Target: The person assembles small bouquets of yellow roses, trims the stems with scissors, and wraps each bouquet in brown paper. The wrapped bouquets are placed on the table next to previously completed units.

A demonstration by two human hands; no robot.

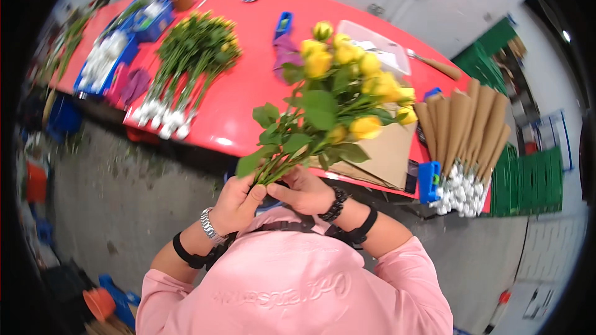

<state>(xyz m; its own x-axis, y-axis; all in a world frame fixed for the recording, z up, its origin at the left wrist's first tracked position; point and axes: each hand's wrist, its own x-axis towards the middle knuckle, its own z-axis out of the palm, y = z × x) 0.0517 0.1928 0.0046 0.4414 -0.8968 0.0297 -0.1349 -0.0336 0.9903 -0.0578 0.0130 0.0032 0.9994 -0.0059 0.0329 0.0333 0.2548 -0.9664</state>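
Note:
In front of my chest I hold a bunch of yellow roses (338, 90), its heads tilted up and to the right over the red table. My left hand (238, 206) is closed round the lower stems, thumb on top. Close beside it, my right hand (299, 193) grips the same stems, and the two thumbs almost meet. The stem ends are hidden by my hands. Beneath the blooms lie brown paper sheets (388, 155) at the table's near edge.
More yellow roses with white-wrapped stem ends (195, 49) lie left on the red table (248, 105). Brown paper-wrapped bundles (465, 118) rest at the right, beside a blue tape dispenser (428, 183). Blue crates (108, 65) stand far left; green crates (537, 180) stand right.

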